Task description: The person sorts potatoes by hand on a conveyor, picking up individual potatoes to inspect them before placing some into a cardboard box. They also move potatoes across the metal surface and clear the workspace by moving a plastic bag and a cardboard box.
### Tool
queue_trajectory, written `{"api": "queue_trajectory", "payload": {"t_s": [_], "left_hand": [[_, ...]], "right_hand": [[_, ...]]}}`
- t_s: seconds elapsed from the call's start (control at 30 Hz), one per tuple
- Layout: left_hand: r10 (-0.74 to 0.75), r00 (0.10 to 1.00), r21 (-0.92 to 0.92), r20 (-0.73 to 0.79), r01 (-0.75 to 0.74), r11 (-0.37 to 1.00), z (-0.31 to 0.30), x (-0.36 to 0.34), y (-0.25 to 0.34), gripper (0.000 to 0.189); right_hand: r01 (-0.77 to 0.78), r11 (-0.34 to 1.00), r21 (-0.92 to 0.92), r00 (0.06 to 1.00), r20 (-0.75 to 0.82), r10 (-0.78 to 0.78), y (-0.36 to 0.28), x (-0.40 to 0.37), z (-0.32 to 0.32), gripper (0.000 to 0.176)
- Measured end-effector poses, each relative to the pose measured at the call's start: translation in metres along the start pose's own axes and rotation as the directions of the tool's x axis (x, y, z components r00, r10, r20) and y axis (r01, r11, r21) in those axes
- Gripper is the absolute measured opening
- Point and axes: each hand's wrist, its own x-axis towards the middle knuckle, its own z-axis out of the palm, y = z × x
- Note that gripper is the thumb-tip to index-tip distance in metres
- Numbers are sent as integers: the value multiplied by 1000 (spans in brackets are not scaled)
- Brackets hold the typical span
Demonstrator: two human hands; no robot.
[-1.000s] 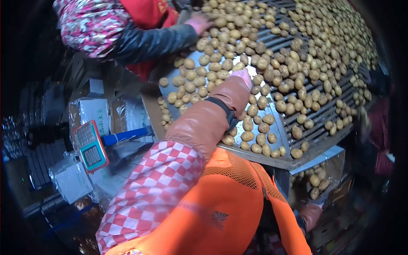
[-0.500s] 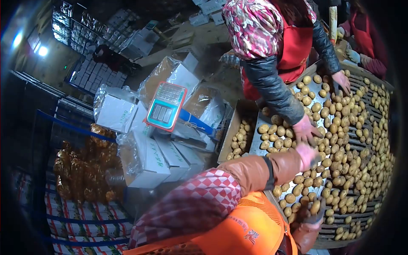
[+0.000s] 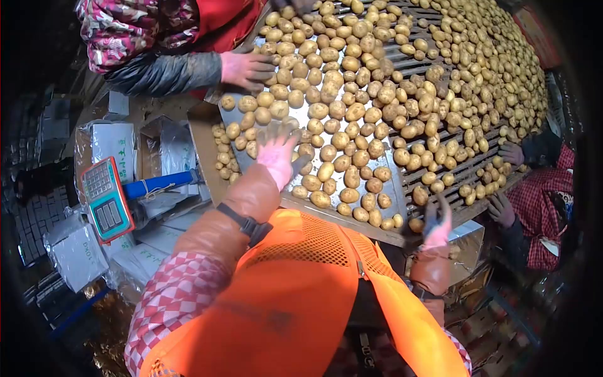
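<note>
Potatoes [image 3: 361, 141] cover a metal sorting table, part smooth plate [image 3: 397, 188] and part dark slatted rack [image 3: 455, 182]. My left hand [image 3: 276, 154], in a pink and grey glove, lies with fingers spread on potatoes at the plate's left side. Near the table's front edge, my right hand [image 3: 438, 225] is raised with its fingers apart and nothing visible in them. A single potato [image 3: 416, 225] sits just left of it, and a dark blurred shape beside it cannot be made out.
Across the table, a co-worker's gloved hand [image 3: 246, 70] touches potatoes. Another person [image 3: 540, 210] stands at the right with both hands by the rack. A cardboard box [image 3: 206, 135] holding potatoes adjoins the plate's left edge. A scale display [image 3: 107, 200] and white cartons [image 3: 78, 254] stand further left.
The view has swung right. My right hand held a potato before and now has none visible. My left hand has moved back from beside the co-worker's hand to the plate's left part.
</note>
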Motion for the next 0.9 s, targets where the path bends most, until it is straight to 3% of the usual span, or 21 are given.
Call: {"api": "queue_trajectory", "payload": {"t_s": [0.03,0.07,0.1,0.13,0.17,0.2,0.23,0.27,0.3,0.37,0.43,0.5,0.53,0.57,0.6,0.63,0.67,0.7,0.77,0.83,0.9], "left_hand": [[-122,992,29,-37,123,992,16,-11,-2,61],[-243,967,55,-73,248,967,23,-18,-1,62],[-244,967,55,-78,248,967,12,-23,6,62],[-28,991,109,132,13,994,0,-26,17,61],[179,923,110,341,-228,967,-6,-29,24,59],[277,947,-53,162,-272,961,-6,-35,23,55],[273,949,-53,157,-268,962,-8,-38,18,55],[189,972,-108,141,-174,979,-10,-39,8,54],[102,986,-162,128,-81,983,-10,-39,-1,53],[-12,1000,-108,22,14,994,7,-48,-11,51],[-115,993,-33,25,116,993,-1,-44,-10,49],[-40,953,-141,301,86,986,17,-45,-18,44],[-123,966,-285,225,186,940,23,-48,-17,42],[-78,943,-158,323,135,978,-19,-40,-5,41],[-116,983,-243,141,148,959,10,-47,-15,46],[-78,973,-35,216,88,996,-4,-44,-15,43],[-93,981,-88,168,109,990,24,-44,-28,44],[-74,992,19,106,72,997,19,-57,-30,47],[-48,991,-241,-126,16,970,23,-53,-33,41],[-97,980,-205,175,133,970,-2,-30,-40,38],[-135,975,-101,-174,118,988,22,-14,-54,36]], "right_hand": [[60,995,77,992,104,-67,26,9,12,39],[-260,886,384,965,116,233,4,3,37,33],[287,946,-148,934,265,-241,8,-13,57,33],[177,955,-240,919,388,-73,-14,-24,75,31],[80,936,-343,868,485,103,-46,-29,92,28],[-3,837,-547,784,519,341,-68,-31,108,27],[-45,684,-729,667,487,563,-81,-32,118,26],[65,757,-651,623,619,479,-17,-16,108,23],[323,690,-648,548,722,421,-24,-19,117,19],[426,620,-659,472,746,469,-27,-16,143,17],[181,907,-380,442,856,270,-37,-9,183,18],[541,733,-413,646,762,-47,-73,17,234,31],[498,818,-288,676,719,-159,-70,37,256,41],[471,737,-484,709,705,9,-131,23,289,47],[553,640,-533,709,705,-26,-136,37,319,53],[728,444,-523,646,739,-190,-132,45,340,63],[868,233,-439,492,828,-270,-79,95,368,70],[857,116,-503,516,835,-193,-88,75,379,54],[821,102,-561,570,798,-195,-90,59,378,52],[837,150,-526,546,794,-267,-77,66,379,49],[843,196,-502,538,775,-331,-64,79,375,46]]}}
